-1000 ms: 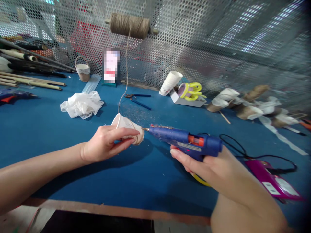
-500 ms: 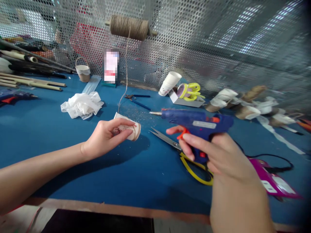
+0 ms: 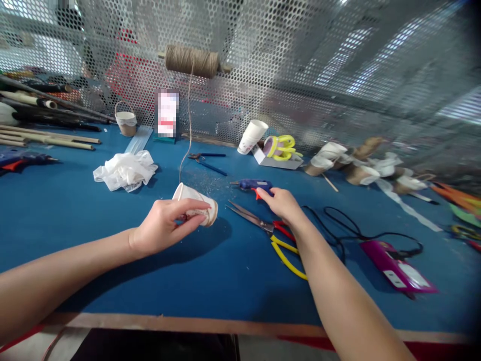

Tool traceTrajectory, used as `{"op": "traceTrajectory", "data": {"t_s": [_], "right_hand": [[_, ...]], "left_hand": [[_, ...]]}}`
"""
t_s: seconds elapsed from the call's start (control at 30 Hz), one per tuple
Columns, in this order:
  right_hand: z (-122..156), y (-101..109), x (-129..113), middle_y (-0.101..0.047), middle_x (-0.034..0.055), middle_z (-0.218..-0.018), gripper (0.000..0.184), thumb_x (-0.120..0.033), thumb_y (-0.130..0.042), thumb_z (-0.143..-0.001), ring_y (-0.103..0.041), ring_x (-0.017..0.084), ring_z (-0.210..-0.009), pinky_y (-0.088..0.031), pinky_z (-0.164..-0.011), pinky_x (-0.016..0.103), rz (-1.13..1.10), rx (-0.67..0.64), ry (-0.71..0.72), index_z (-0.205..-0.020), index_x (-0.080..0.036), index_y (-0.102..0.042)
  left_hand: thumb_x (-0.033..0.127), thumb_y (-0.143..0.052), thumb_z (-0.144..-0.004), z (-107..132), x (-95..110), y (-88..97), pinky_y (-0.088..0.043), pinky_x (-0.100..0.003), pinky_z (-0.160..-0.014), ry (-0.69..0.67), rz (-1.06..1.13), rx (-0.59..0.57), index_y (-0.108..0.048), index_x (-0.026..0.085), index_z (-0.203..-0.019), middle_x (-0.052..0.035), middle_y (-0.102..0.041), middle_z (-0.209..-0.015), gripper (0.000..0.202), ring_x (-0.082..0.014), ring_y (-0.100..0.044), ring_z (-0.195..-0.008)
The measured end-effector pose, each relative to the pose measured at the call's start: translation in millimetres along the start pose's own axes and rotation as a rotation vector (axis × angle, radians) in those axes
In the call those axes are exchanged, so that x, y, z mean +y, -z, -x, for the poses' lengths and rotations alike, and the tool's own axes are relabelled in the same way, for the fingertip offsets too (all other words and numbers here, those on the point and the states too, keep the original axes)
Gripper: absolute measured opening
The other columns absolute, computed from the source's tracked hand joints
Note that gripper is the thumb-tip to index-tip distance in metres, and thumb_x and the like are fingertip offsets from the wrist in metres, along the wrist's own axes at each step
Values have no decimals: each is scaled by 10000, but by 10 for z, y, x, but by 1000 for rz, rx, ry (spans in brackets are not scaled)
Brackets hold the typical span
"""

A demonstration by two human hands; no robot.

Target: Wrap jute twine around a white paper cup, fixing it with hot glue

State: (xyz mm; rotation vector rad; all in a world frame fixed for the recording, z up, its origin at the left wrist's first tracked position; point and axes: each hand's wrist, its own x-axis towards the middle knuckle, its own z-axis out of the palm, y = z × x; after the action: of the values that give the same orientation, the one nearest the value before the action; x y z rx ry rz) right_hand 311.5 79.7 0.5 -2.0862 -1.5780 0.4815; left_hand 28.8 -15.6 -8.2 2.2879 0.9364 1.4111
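Between the fingers and thumb of my left hand (image 3: 171,220) is a white paper cup (image 3: 193,196), tilted on its side, with twine around its base end. A strand of twine (image 3: 190,110) runs from the cup up to a spool (image 3: 192,60) on the mesh. My right hand (image 3: 280,203) grips a blue glue gun (image 3: 255,185), which is low at the tabletop with its nozzle toward the left. Whether the gun rests on the table I cannot tell. Scissors with yellow handles (image 3: 287,257) lie just in front, partly hidden by my right forearm.
Blue-handled pliers (image 3: 210,163) and a crumpled white cloth (image 3: 126,170) lie behind the cup. Stacked paper cups (image 3: 252,136) stand beside a small box (image 3: 280,161). At right are a purple power strip (image 3: 398,265) and black cable. Another glue gun (image 3: 24,158) lies left.
My right hand has carried the glue gun away from me and down toward the tabletop. The left hand still holds the cup in nearly the same place. The view has shifted slightly.
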Motion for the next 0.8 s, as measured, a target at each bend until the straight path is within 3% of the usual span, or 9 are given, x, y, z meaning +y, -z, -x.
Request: {"op": "traceTrajectory", "data": {"t_s": [0.13,0.23,0.27,0.33,0.4,0.5,0.6,0.7,0.8], "right_hand": [[143,47,-137,-657,228,-976,192,-266,-605,-760,-522,392,-1122,-399,-894,454,177,72,58,-649,-123,-669],[403,66,-377,-640,140,-1118,260,-360,-554,-832,-529,288,-1137,-372,-967,388,169,-12,193,-842,-162,-722],[496,50,-467,-674,77,-1060,315,-431,-513,-858,-583,223,-1054,-401,-945,330,118,-129,267,-842,-201,-727],[655,-25,-629,-684,60,-1063,542,-576,-329,-904,-593,201,-1028,-409,-943,342,-208,-579,408,-938,-205,-721],[760,-146,-743,-703,82,-992,717,-696,-242,-855,-610,208,-978,-437,-904,355,-449,-933,404,-909,-175,-731],[830,-319,-816,-708,80,-918,721,-767,-342,-765,-626,192,-874,-471,-811,328,-739,-1187,260,-918,-181,-733],[863,-370,-819,-699,43,-915,488,-646,-599,-713,-616,158,-837,-471,-770,286,-1004,-1157,186,-937,-232,-729],[897,-302,-801,-693,13,-949,206,-417,-758,-660,-602,143,-864,-454,-821,284,-1150,-950,215,-786,-255,-742],[929,-204,-774,-689,-13,-873,91,-344,-763,-655,-596,132,-830,-449,-808,291,-1181,-736,236,-676,-263,-726]], "left_hand": [[148,-576,-841,15,53,20,-505,-152,-511,-155,-102,5,-635,141,-972,-28,-712,-688,143,-85,-623,-527],[145,-562,-853,17,100,27,-511,-164,-544,-216,-112,-26,-618,144,-980,-29,-703,-697,139,-94,-626,-563],[147,-554,-858,20,115,26,-515,-169,-557,-231,-109,-43,-613,145,-982,-31,-702,-706,137,-98,-630,-579],[159,-538,-870,29,142,18,-524,-181,-586,-275,-97,-68,-607,146,-982,-40,-701,-734,132,-106,-639,-612],[165,-530,-875,44,162,6,-535,-199,-627,-331,-80,-86,-605,140,-974,-52,-699,-766,126,-116,-648,-657],[162,-514,-883,67,177,-11,-540,-223,-646,-403,-47,-114,-605,136,-967,-51,-692,-758,126,-126,-644,-673],[172,-517,-882,75,174,-12,-534,-215,-610,-373,-19,-127,-611,138,-972,-54,-693,-754,135,-120,-633,-640],[161,-556,-858,73,172,-1,-521,-184,-578,-241,25,-140,-625,140,-976,-39,-699,-721,139,-98,-621,-577],[133,-583,-832,73,173,-2,-496,-140,-524,-69,131,-143,-639,147,-993,-17,-713,-708,171,-67,-598,-513]]}}
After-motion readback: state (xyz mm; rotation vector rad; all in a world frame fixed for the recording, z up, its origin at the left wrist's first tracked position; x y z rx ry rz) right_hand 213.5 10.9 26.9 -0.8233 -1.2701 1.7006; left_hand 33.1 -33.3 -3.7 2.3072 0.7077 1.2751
